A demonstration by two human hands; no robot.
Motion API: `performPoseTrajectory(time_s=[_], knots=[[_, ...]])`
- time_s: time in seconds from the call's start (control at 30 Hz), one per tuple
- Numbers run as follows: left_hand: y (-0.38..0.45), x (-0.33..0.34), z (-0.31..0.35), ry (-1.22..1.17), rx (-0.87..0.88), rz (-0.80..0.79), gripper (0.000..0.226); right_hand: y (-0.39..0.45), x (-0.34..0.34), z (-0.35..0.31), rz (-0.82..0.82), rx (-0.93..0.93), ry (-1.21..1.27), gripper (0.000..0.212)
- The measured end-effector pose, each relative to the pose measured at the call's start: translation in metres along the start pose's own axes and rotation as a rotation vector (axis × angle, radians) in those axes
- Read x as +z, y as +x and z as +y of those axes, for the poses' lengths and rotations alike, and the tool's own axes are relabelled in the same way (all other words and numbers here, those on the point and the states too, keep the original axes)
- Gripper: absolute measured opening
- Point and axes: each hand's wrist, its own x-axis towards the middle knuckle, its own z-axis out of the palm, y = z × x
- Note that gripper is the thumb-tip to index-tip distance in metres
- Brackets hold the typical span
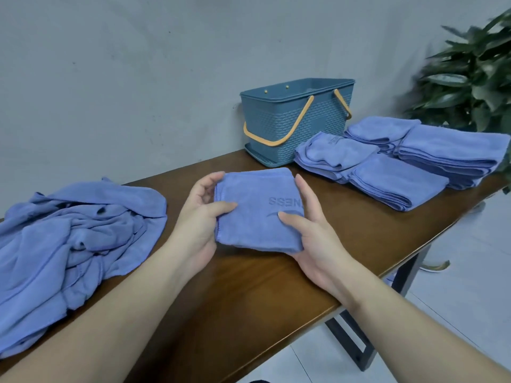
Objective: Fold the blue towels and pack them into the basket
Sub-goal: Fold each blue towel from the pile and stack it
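We note both hands, left hand [197, 217] & right hand [307, 230], gripping folded towel [258, 214]; basket [297, 120] lies beyond, nearer right hand.

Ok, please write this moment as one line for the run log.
left hand: holds folded towel | right hand: same | pile: unfolded | basket: no towel seen
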Motion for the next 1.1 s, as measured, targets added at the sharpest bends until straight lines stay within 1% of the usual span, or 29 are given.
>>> performPoseTrajectory(time_s=[0.13,0.23,0.27,0.33,0.37,0.47,0.53,0.57,0.6,0.63,0.67,0.7,0.83,0.9,1.0,1.07,1.1], knots=[[0.016,0.035,-0.005,-0.086,-0.135,-0.034,0.055,0.004,-0.029,-0.021,0.052,-0.104,-0.141,0.065],[0.03,0.06,-0.011,-0.179,-0.248,-0.065,0.042,0.009,-0.049,-0.041,0.069,-0.158,-0.265,0.065],[0.035,0.068,-0.013,-0.199,-0.285,-0.084,0.042,0.01,-0.055,-0.049,0.068,-0.159,-0.287,0.066],[0.044,0.082,-0.019,-0.23,-0.385,-0.139,0.059,0.013,-0.067,-0.065,0.058,-0.13,-0.306,0.067],[0.048,0.089,-0.02,-0.233,-0.417,-0.168,0.065,0.014,-0.073,-0.073,0.046,-0.118,-0.318,0.067],[0.058,0.113,-0.024,-0.216,-0.454,-0.233,0.054,0.016,-0.095,-0.1,-0.021,-0.089,-0.405,0.065],[0.064,0.128,-0.026,-0.217,-0.451,-0.276,0.042,0.017,-0.11,-0.118,-0.04,-0.059,-0.482,0.065],[0.068,0.133,-0.028,-0.211,-0.463,-0.307,0.039,0.017,-0.118,-0.126,-0.04,-0.043,-0.517,0.064],[0.071,0.139,-0.029,-0.189,-0.475,-0.361,0.041,0.018,-0.126,-0.135,-0.033,-0.023,-0.548,0.063],[0.075,0.145,-0.03,-0.147,-0.487,-0.4,0.048,0.018,-0.133,-0.143,-0.022,0.002,-0.574,0.062],[0.079,0.151,-0.031,-0.088,-0.485,-0.432,0.055,0.018,-0.139,-0.152,-0.006,0.031,-0.596,0.06],[0.083,0.158,-0.031,-0.022,-0.468,-0.454,0.057,0.019,-0.145,-0.161,0.011,0.054,-0.622,0.059],[0.094,0.191,-0.029,0.226,-0.309,-0.476,0.038,0.026,-0.162,-0.195,0.109,0.109,-0.729,0.052],[0.099,0.206,-0.03,0.301,-0.194,-0.424,0.034,0.033,-0.17,-0.203,0.205,0.107,-0.667,0.054],[0.114,0.226,-0.035,0.228,-0.121,-0.335,0.034,0.047,-0.182,-0.206,0.374,0.024,-0.47,0.07],[0.128,0.237,-0.035,0.158,-0.107,-0.287,0.031,0.054,-0.185,-0.206,0.399,-0.022,-0.344,0.073],[0.137,0.242,-0.036,0.145,-0.096,-0.272,0.029,0.058,-0.187,-0.208,0.397,-0.034,-0.34,0.074]])
